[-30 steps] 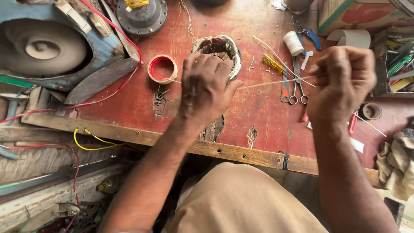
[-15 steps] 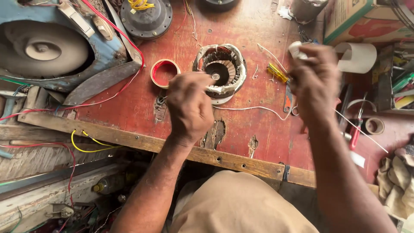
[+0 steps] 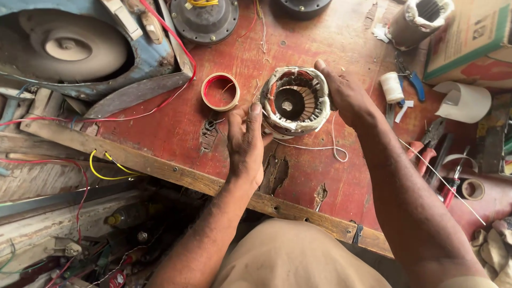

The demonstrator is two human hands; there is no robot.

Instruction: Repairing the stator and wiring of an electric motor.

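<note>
Far left: grey motor housing (image 3: 64,50) parked off work area. Roll of red tape (image 3: 220,92) laid flat just left of stator, within reach. Left hand (image 3: 246,144) held loose, fingers spread, fingertips braced against near-left rim of wound stator (image 3: 294,101). Stator tilted toward camera at bench centre, bore and windings exposed. Right hand (image 3: 346,96) clasped round far-right rim, steadying it. White lacing thread (image 3: 325,146) trailed from stator. Thread spool (image 3: 392,87), pliers (image 3: 426,144) kept right.

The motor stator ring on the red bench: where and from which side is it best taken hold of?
Probably by its outer wall, from two opposite sides. The stator lies flat, bore up, with white-wrapped windings around the rim, so the smooth outer band looks safest. The left hand and right hand flank it that way.
</note>
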